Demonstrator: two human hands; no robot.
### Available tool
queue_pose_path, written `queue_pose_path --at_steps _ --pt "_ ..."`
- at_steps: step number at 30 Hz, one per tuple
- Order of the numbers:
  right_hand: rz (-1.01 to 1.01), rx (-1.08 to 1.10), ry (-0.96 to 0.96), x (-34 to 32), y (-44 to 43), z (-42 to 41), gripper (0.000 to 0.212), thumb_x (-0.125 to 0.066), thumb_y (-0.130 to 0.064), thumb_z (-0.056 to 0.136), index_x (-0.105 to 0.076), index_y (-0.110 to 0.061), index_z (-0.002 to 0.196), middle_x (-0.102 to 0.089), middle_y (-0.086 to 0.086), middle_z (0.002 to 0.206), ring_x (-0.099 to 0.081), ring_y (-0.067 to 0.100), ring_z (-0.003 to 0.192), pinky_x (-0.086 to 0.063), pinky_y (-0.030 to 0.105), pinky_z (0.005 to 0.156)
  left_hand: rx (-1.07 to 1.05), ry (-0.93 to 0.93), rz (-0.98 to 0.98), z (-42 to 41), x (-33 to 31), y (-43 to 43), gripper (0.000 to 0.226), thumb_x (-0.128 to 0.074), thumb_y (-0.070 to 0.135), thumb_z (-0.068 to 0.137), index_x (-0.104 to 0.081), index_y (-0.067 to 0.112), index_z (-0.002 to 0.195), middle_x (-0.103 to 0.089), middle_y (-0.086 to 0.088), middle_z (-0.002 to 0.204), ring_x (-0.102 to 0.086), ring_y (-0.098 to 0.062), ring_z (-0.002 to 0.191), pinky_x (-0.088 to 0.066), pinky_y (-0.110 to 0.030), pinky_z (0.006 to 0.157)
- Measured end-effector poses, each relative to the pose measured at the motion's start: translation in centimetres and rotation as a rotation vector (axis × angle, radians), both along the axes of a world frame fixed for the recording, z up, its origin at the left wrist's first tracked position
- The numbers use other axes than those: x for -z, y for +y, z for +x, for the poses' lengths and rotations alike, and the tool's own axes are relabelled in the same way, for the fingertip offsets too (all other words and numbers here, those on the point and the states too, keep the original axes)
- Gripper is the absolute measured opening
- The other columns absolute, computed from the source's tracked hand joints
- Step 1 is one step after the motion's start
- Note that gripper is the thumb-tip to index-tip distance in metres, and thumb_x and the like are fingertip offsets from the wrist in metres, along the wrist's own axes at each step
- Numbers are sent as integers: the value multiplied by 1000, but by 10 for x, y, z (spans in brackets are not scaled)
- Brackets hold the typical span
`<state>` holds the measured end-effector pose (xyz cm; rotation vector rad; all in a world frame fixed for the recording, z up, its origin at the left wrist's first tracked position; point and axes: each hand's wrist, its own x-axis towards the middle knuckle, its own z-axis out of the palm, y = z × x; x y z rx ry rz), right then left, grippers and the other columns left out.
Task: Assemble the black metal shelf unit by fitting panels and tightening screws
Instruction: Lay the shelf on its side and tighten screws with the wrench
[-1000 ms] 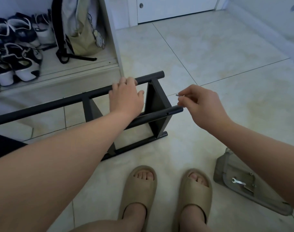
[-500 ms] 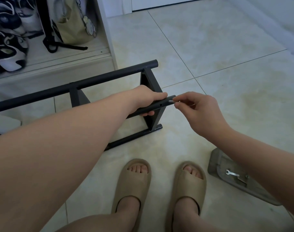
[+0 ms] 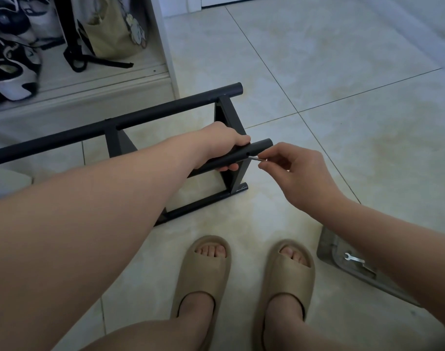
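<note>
The black metal shelf frame (image 3: pixel 165 110) lies on its side on the tiled floor, with round tubes joined by flat end panels (image 3: pixel 231 138). My left hand (image 3: pixel 224 143) grips the near upper tube (image 3: pixel 257 149) close to its right end. My right hand (image 3: pixel 297 173) pinches a small silver screw (image 3: pixel 255 159) between thumb and fingers, its tip at a hole in the side of that tube.
A grey tray (image 3: pixel 329 247) holding a small silver wrench (image 3: pixel 353 258) lies on the floor at the right, under my right forearm. My feet in beige slippers (image 3: pixel 203 272) stand just below the frame. A shoe cabinet (image 3: pixel 165 46) with shoes and a bag stands at upper left.
My left hand left the far top tube and took hold of the near tube. My right hand brought the screw from the tube's end to the hole in its side.
</note>
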<state>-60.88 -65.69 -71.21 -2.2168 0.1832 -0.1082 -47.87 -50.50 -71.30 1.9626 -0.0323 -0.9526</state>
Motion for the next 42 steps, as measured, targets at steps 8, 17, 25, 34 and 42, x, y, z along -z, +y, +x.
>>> queue_pose_path --at_steps 8,17,25,34,42 --pt "-38 -3 4 3 3 5 6 -74 -11 90 -74 -15 95 -67 -15 76 -60 2 70 -44 8 66 -8 49 -59 -4 -1 3 25 -58 31 99 -68 8 99 -76 -9 84 -71 -24 61 -53 -26 51" --pt "-256 -121 -47 1 14 16 9 -72 -12 92 -70 -5 98 -71 10 80 -61 33 74 -51 42 72 -3 55 -72 -4 1 5 26 -58 32 99 -67 7 98 -77 -8 81 -73 -26 64 -55 -27 53" --pt "130 154 137 3 30 18 22 -75 -13 85 -59 -19 71 -73 -1 68 -70 17 68 -58 40 69 12 66 -87 -3 2 6 30 -54 31 101 -69 6 95 -76 -10 77 -73 -23 63 -56 -27 54" --pt "87 95 152 -2 27 18 24 -73 -11 88 -59 -20 71 -74 0 70 -70 17 66 -59 45 75 11 48 -95 -4 3 7 30 -54 31 101 -67 5 94 -76 -12 77 -73 -23 63 -56 -27 53" --pt "-10 25 155 -6 24 19 17 -72 -12 89 -62 -15 75 -73 8 73 -69 31 74 -56 47 74 5 44 -93 -5 5 7 29 -56 31 100 -68 6 93 -76 -12 78 -74 -24 64 -56 -27 51"
